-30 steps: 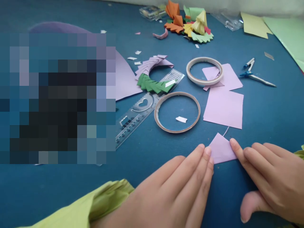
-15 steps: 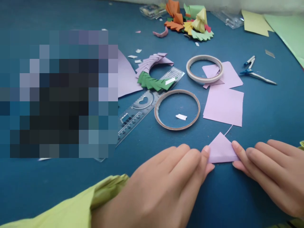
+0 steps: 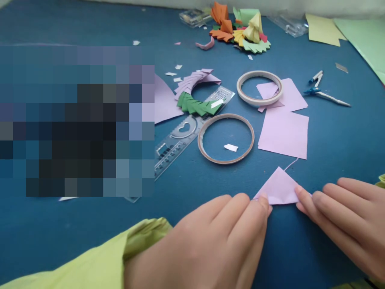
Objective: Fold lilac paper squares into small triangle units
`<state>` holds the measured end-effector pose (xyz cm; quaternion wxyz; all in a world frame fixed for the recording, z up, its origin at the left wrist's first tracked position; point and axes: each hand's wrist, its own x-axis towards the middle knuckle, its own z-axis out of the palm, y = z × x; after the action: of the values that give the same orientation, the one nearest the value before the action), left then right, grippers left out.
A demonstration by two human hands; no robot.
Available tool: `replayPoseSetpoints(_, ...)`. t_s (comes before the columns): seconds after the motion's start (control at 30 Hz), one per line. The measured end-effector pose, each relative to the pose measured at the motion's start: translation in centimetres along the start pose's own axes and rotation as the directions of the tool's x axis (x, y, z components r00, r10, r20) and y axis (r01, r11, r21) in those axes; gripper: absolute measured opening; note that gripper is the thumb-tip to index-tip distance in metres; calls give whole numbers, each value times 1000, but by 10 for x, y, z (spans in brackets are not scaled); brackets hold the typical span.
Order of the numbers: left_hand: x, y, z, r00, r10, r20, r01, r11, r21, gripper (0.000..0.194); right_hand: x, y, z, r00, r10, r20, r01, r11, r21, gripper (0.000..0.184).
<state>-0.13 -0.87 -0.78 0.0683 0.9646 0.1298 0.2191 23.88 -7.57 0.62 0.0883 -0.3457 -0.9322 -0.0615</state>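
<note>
A small lilac paper folded into a triangle (image 3: 279,188) lies flat on the blue table (image 3: 337,136) in front of me. My left hand (image 3: 210,241), in a lime-green sleeve, presses its fingertips on the triangle's left corner. My right hand (image 3: 345,220) presses a fingertip on the right corner, fingers stretched out. Both hands lie flat and hold the paper down on the table.
Behind the triangle lie lilac paper squares (image 3: 284,134), two tape rings (image 3: 225,138) (image 3: 259,88), a clear ruler (image 3: 186,132), a half ring of folded lilac and green pieces (image 3: 195,94), a compass (image 3: 323,90), and a pile of coloured folded papers (image 3: 240,28). A blurred patch covers the left.
The triangle's visible base has widened as both hands slid slightly apart along its lower edge. My right thumb has tucked out of sight.
</note>
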Motion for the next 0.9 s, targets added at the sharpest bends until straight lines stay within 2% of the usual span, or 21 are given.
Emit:
replayPoseSetpoints(0.1, 1, -4, -1, 1000, 25, -14, -24, 999, 37, 40, 1, 5, 2, 999, 5, -42, -4, 999, 41, 31)
replayPoseSetpoints(0.2, 6, -8, -2, 1000, -5, 20, 5, 1000, 6, 34, 6, 13, 5, 996, 59, -71, -51, 993, 107, 14)
replayPoseSetpoints(0.27, 9, -9, -2, 997, -71, 18, 71, 997, -3, 27, 10, 17, 8, 987, 137, -80, -124, 980, 153, 9)
replayPoseSetpoints(0.37, 13, -9, 0, 977, -215, -11, 215, 977, -4, 26, 13, 18, 9, 965, 258, -42, -244, 945, 218, 13)
replayPoseSetpoints(0.47, 15, -8, 1, 947, -319, 44, 321, 946, -46, 27, 13, 17, 7, 942, 334, 23, -327, 907, 267, 15)
replayPoseSetpoints(0.57, 16, -10, 0, 926, -370, 74, 374, 927, -44, 26, 13, 16, 6, 920, 386, 73, -389, 868, 309, 15)
replayPoseSetpoints(0.8, 19, -12, -2, 903, -413, 119, 420, 907, -36, 27, 14, 18, 6, 909, 410, 73, -409, 846, 342, 14)
replayPoseSetpoints(0.9, 18, -11, -2, 917, -389, 92, 396, 915, -80, 22, 14, 20, 8, 929, 368, 37, -359, 871, 335, 11)
